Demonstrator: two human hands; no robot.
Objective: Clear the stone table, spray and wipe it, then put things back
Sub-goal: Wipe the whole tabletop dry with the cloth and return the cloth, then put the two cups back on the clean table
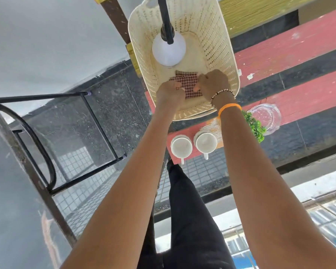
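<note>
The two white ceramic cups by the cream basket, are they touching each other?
Apart. The head view shows a strip of red surface between the left white cup and the right white cup.

The spray bottle and the cloth lie in the basket; two cups stand before it, the jar at right.

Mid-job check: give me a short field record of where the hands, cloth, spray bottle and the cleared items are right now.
left hand: inside the basket, pinching the patterned cloth's left edge
right hand: inside the basket, gripping the cloth's right edge
patterned cloth: on the basket floor, between both hands
basket: cream, perforated, on the red-and-black striped surface
spray bottle: white with a black head, upright in the basket, beyond the cloth
white cups: two, side by side, nearer than the basket
glass jar: right of the cups, beside a green plant
</note>
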